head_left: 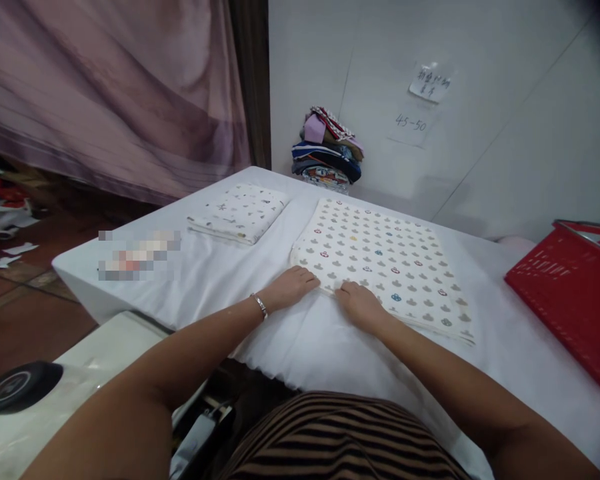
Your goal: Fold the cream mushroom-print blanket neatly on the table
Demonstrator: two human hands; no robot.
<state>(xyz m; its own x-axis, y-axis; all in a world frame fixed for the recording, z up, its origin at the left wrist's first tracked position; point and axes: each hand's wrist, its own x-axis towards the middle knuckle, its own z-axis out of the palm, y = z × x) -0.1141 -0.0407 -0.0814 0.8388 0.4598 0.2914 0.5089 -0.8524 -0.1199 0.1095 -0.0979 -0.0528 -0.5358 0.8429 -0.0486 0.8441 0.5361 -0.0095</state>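
Striped shirt [345, 437] nearest; left hand [291, 287] touches patterned cloth [385, 257], grip unclear. Right hand [360, 305] pinches that cloth's near edge.

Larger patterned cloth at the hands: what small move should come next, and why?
Perhaps lift the larger cloth by its near edge: the left hand and right hand both rest at that edge, which lies flat, while the smaller cloth looks folded.

A white-covered table [200, 263] bears a blurred item [135, 259] at left, folded cloth [240, 210] left of centre, larger cloth [410, 267] centre-right, red basket [565, 287] far right.
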